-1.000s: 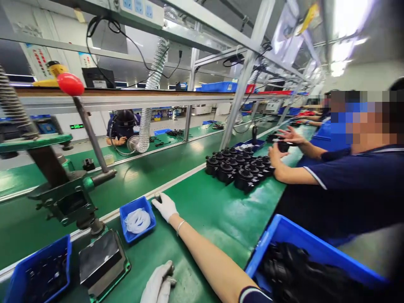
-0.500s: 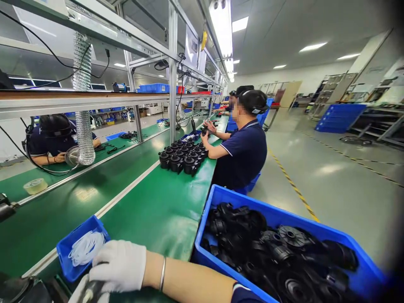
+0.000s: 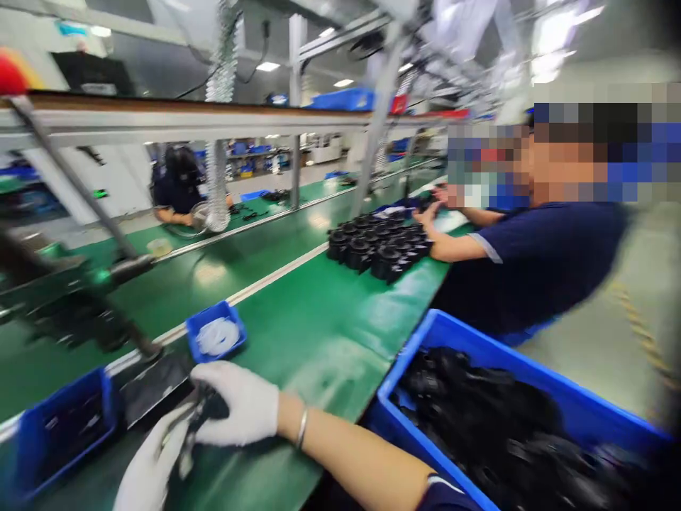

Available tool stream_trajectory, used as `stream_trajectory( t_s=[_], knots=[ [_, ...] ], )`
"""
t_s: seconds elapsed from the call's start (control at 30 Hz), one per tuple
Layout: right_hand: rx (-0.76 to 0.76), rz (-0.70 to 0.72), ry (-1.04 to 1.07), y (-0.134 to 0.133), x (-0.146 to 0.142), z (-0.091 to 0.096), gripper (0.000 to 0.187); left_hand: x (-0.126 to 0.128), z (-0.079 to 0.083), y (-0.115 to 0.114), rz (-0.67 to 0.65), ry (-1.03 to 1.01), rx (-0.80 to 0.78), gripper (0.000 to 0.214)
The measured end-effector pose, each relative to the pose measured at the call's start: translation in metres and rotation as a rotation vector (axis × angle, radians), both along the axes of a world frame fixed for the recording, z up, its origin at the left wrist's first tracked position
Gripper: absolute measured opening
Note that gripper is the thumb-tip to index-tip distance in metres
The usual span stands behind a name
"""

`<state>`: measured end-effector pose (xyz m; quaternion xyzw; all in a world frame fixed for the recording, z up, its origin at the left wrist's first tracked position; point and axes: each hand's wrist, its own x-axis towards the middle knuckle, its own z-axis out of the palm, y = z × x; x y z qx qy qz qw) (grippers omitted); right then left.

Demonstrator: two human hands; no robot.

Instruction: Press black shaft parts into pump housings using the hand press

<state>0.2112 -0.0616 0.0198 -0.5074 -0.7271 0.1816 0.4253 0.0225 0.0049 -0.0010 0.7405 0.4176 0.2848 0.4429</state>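
My right hand [image 3: 242,403], in a white glove, is closed around a small dark part [image 3: 213,406] above the green bench. My left hand [image 3: 152,465], gloved too, grips the same part from the lower left. Motion blur and the fingers hide the part's exact shape. Just beyond the hands sits a small blue bin [image 3: 235,343] holding a bundle of white rings [image 3: 217,336]. To their left lie a dark metal plate [image 3: 154,383] and a blue bin [image 3: 26,454] with small dark pieces inside.
At my right stands a large blue crate [image 3: 391,387] full of black plastic parts [image 3: 479,404]. A blurred machine [image 3: 69,291] rises at left. Black housings [image 3: 367,245] stand in rows farther along the bench, by a co-worker [image 3: 532,262]. Another person [image 3: 178,188] sits across.
The view has swung left and down, so the bench and bins appear farther right. My left hand and the left bin now show more fully. Both hands still hold the dark part.
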Motion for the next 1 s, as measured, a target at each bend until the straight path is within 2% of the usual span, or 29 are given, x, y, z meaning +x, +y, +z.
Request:
stream_trajectory(
  t_s=[0.03,0.1,0.2,0.33,0.53,0.67,1.0],
  knots=[
    [-0.034,-0.009,0.167,-0.002,0.001,-0.007,0.057,-0.002,-0.002,-0.001,0.004,0.001,-0.046,0.043],
    [-0.144,0.012,0.486,0.0,0.004,-0.024,0.055,-0.004,-0.006,-0.001,-0.114,-0.124,-0.25,0.051],
    [-0.287,0.075,0.664,0.006,0.007,-0.046,0.053,-0.001,-0.012,0.002,-0.141,-0.209,-0.382,0.052],
    [-0.354,0.072,0.599,0.007,0.006,-0.05,0.053,0.0,-0.013,0.002,-0.141,-0.246,-0.419,0.046],
    [-0.437,-0.021,0.508,0.003,0.005,-0.048,0.056,-0.003,-0.011,-0.002,-0.129,-0.27,-0.418,0.042],
    [-0.458,-0.049,0.474,0.002,0.006,-0.05,0.06,-0.003,-0.012,-0.001,-0.137,-0.274,-0.405,0.042],
    [-0.47,-0.089,0.402,0.001,0.007,-0.054,0.053,-0.001,-0.014,0.003,-0.135,-0.268,-0.417,0.041]
  ],
)
